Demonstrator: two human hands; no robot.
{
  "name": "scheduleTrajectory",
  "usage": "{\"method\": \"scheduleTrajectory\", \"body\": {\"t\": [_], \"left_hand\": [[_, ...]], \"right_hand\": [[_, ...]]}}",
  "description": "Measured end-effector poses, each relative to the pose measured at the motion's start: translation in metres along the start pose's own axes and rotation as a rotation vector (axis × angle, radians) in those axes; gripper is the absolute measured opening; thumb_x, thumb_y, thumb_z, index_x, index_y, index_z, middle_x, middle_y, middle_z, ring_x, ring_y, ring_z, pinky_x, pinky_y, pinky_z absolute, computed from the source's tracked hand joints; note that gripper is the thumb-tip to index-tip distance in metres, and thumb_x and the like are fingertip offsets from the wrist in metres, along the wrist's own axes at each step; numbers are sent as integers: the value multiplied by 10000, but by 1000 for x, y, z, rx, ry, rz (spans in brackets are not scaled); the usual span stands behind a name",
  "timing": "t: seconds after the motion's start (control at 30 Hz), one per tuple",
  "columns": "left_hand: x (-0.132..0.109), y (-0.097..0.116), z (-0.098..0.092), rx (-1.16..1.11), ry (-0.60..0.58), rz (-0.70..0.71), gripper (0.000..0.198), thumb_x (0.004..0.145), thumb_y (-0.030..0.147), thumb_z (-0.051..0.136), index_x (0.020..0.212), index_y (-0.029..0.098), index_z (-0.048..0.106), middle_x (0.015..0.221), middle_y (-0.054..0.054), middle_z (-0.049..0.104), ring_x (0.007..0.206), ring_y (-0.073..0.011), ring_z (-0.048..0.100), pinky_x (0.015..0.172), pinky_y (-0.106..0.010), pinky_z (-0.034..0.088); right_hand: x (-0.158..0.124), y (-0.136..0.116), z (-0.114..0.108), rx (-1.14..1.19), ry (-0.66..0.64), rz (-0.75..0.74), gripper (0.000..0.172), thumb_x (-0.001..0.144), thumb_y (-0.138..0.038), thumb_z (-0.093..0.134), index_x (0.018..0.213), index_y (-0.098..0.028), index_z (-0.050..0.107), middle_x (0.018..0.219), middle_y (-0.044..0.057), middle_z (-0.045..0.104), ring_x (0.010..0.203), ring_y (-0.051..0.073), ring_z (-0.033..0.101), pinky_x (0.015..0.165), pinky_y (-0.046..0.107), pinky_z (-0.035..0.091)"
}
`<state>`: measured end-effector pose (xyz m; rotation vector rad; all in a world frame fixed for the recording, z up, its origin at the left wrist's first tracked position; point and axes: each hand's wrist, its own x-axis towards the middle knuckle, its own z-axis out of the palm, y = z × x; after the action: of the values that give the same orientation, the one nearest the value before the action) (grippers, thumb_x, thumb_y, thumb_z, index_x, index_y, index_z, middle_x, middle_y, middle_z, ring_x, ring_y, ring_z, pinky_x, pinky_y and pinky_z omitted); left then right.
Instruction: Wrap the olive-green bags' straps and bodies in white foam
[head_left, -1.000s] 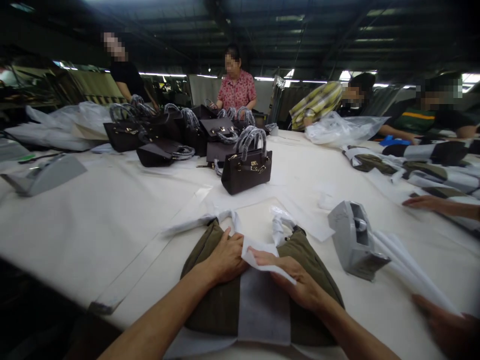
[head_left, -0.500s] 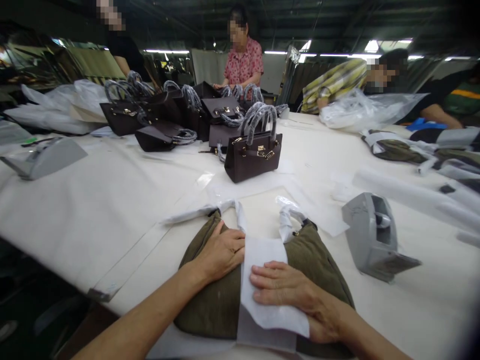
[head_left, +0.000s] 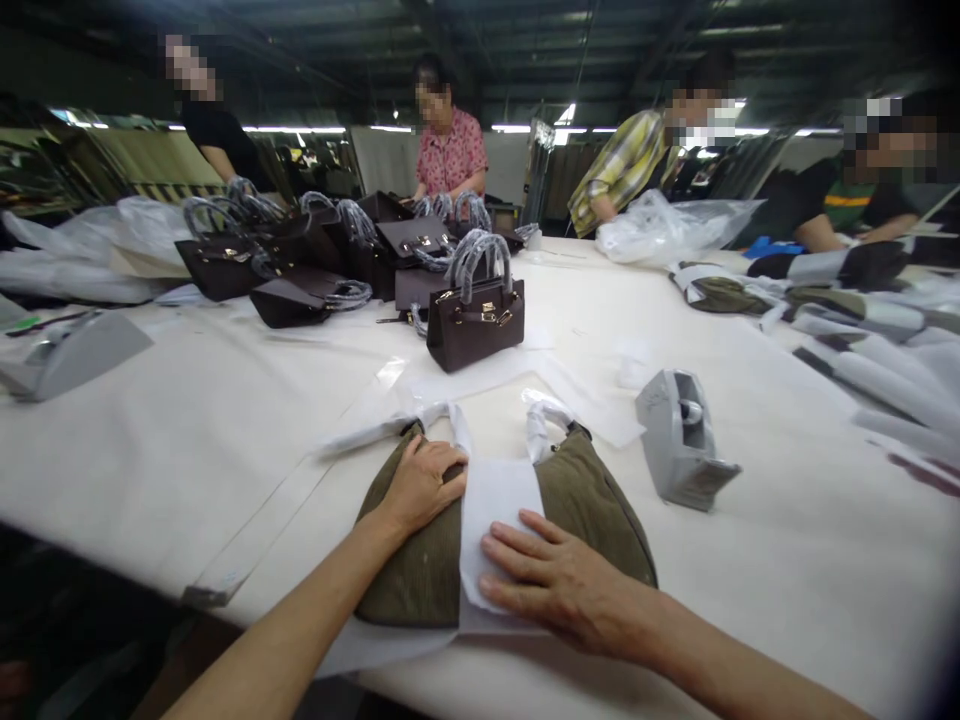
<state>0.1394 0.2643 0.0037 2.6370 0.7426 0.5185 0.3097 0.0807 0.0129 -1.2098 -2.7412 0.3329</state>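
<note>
An olive-green ribbed handbag (head_left: 412, 580) lies on the table in front of me. A white paper band (head_left: 499, 490) wraps its middle, and white wrapping (head_left: 537, 432) covers its strap. My left hand (head_left: 426, 485) rests on the bag's left part, fingers slightly bent beside the band's edge. Flat on the band, with its fingers spread, lies my right hand (head_left: 559, 580); it hides part of the bag's lower right side. Neither hand has anything grasped in it that I can see.
Dark brown handbags (head_left: 476, 322) with wrapped handles stand ahead. Grey tape dispensers stand at right (head_left: 686, 440) and left (head_left: 90, 350). A metal ruler-like strip (head_left: 206, 597) sits at the table's near-left edge. More wrapped green bags (head_left: 724, 290) lie right. Several people work across the table.
The view has shifted, so the table's things appear further left. My right hand's fingers are more spread, and the paper flap under it lies flatter. My left hand stays on the bag.
</note>
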Motion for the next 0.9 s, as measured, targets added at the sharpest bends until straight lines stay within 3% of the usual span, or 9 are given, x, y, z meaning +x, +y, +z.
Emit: {"method": "scheduleTrajectory", "body": {"t": [0.1, 0.2, 0.3, 0.37, 0.43, 0.57, 0.67, 0.73, 0.9], "left_hand": [[5, 18, -19, 8, 88, -10, 210, 803, 269, 467, 918, 184, 621, 967, -54, 644, 978, -214, 556, 952, -438, 352], [-1, 49, -22, 7, 187, 45, 358, 867, 222, 328, 1174, 129, 485, 1215, -111, 528, 1158, -193, 448, 993, -383, 342], [-20, 68, -2, 77, 25, 236, 444, 895, 293, 314, 1310, 136, 336, 1337, -118, 422, 1245, -192, 362, 1015, -378, 334], [-31, 68, 13, 171, -92, 309, 476, 900, 347, 314, 1326, 135, 319, 1362, -136, 386, 1270, -221, 323, 1024, -424, 314], [-36, 61, 23, 240, -124, 321, 508, 899, 400, 309, 1340, 147, 304, 1388, -146, 340, 1290, -240, 281, 1034, -453, 287], [-30, 53, 25, 293, -127, 360, 671, 825, 575, 362, 1345, 153, 305, 1391, -179, 317, 1289, -283, 273, 1028, -471, 283], [-24, 55, 24, 327, -95, 348, 776, 761, 652, 396, 1339, 140, 322, 1380, -205, 323, 1277, -323, 284, 1015, -499, 283], [-25, 56, 25, 350, -73, 350, 795, 745, 665, 408, 1338, 143, 326, 1381, -204, 323, 1276, -334, 282, 1011, -508, 281], [-29, 52, 31, 429, -15, 424, 810, 737, 650, 444, 1344, 132, 308, 1382, -196, 326, 1271, -332, 292, 1000, -490, 299]], "right_hand": [[-2, -3, -1, -46, 22, 0, 394, 922, -274, 322, 1312, -255, 370, 1425, 83, 293, 1327, 209, 170, 1064, 467, 139], [-1, -9, -6, -83, 61, -16, 384, 913, -271, 346, 1293, -256, 402, 1423, 95, 293, 1326, 214, 172, 1055, 469, 162], [-4, -20, -4, -111, 110, -8, 399, 894, -315, 390, 1287, -251, 413, 1402, 92, 332, 1323, 216, 182, 1061, 467, 148], [-13, -28, 5, -133, 137, 4, 495, 864, -434, 416, 1317, -240, 375, 1404, 106, 325, 1328, 242, 163, 1061, 486, 127], [-28, -31, 18, -183, 183, 94, 647, 822, -530, 434, 1365, -207, 293, 1428, 138, 265, 1334, 281, 128, 1051, 531, 94], [-60, -9, 33, -300, 241, 388, 673, 825, -410, 502, 1392, -180, 222, 1431, 139, 258, 1331, 280, 150, 1045, 540, 97], [-70, 11, 22, -296, 149, 374, 659, 801, -340, 553, 1379, -219, 260, 1436, 117, 255, 1326, 262, 183, 1045, 500, 155], [-67, 14, 9, -274, 129, 354, 682, 798, -414, 541, 1382, -212, 253, 1441, 130, 234, 1329, 273, 166, 1043, 512, 145], [-40, -4, -7, -222, 270, 370, 825, 804, -626, 359, 1407, -109, 137, 1450, 171, 169, 1346, 274, 68, 1063, 513, 67]]}}
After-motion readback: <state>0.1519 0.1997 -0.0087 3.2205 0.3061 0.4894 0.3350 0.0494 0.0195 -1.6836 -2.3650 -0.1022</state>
